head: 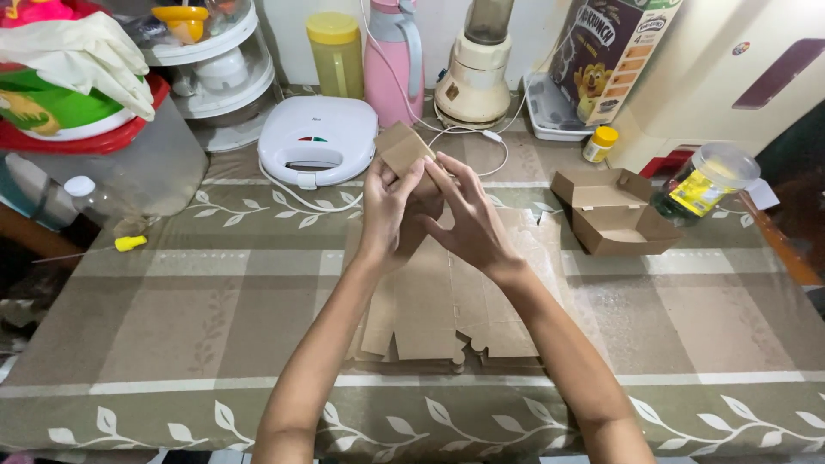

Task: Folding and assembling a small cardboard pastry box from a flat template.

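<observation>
- Cardboard piece point(404, 148) held above the flat blanks point(447, 301), fingers of left hand point(388, 210) and right hand point(464, 215) clamped on it.
- Risk, likely: uneven pressure creasing or tearing a flap.

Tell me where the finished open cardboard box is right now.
In the head view, the open cardboard box sits on the table to the right of both hands, just left of a clear plastic jar and in front of a small yellow-capped bottle.
</observation>
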